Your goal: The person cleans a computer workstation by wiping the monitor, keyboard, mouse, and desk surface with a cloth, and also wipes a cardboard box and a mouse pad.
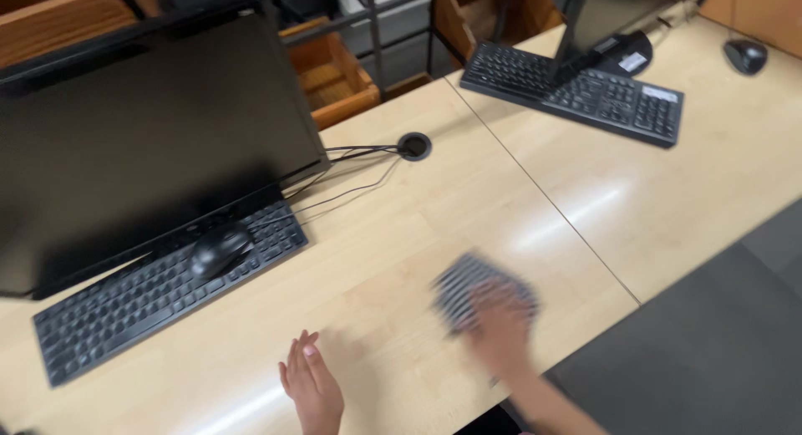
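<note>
A: Where is the right hand (501, 322)?

B: Near the desk's (393, 234) front edge, pressed flat on a striped cloth (468, 284). Both are blurred. The fingers look laid over the cloth, not pinching it, though the blur hides the exact grip.

A: And the cloth?

B: It lies on the light wood top, right of centre, just left of the seam where 2 desks meet.

A: The left hand (311, 385)?

B: Open, fingers together and straight, hovering or resting edge-on near the front edge. It holds nothing and sits well apart from the cloth.

A: What else is about?

B: A black keyboard (150, 293) lies left of the hands, with a mouse (219, 249) on top of it, under a dark monitor (142, 134). Cables run to a grommet (413, 145). On the next desk lies a second keyboard (576, 92) and a second mouse (746, 56).
</note>
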